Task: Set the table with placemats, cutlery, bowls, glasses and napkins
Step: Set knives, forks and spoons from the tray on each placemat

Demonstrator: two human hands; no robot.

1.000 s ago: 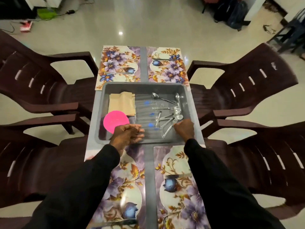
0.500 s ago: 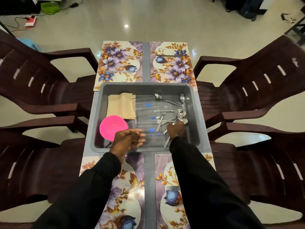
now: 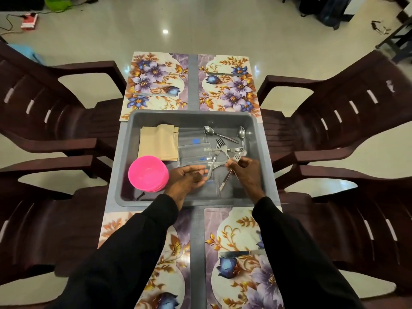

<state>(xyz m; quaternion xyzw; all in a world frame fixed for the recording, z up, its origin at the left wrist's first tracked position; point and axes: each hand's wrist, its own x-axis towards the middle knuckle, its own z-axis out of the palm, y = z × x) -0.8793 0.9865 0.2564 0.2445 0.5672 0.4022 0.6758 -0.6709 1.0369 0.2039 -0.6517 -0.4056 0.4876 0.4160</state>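
Four glossy placemats [image 3: 156, 85] printed with purple flowers and gold leaves cover a narrow grey table [image 3: 197, 241], two at the far end and two near me. A steel knife [image 3: 240, 254] lies on three of them that I can see.

Between the two pairs sits one rectangular grey plastic tub [image 3: 191, 118] with rounded corners. In it are:
- one stack of tan folded napkins [image 3: 158, 143]
- one stack of round bright pink bowls [image 3: 148, 173]
- clear glasses [image 3: 194, 150] lying on their sides, too transparent to count
- two spoons [image 3: 209, 130]
- about four tangled forks [image 3: 223, 148]

My right hand [image 3: 247, 172] pinches the handle of one fork [image 3: 239, 155], with its tines pointing away from me. My left hand [image 3: 187, 179] reaches into the tub with its fingers nearly straight against a glass. I cannot tell whether it grips the glass. Both of my sleeves are black.

Four dark brown slatted plastic chairs [image 3: 347, 112] stand around the table, two on each side. The floor [image 3: 200, 30] is pale, polished tile that reflects a ceiling light, with cables and bags along its far edge.
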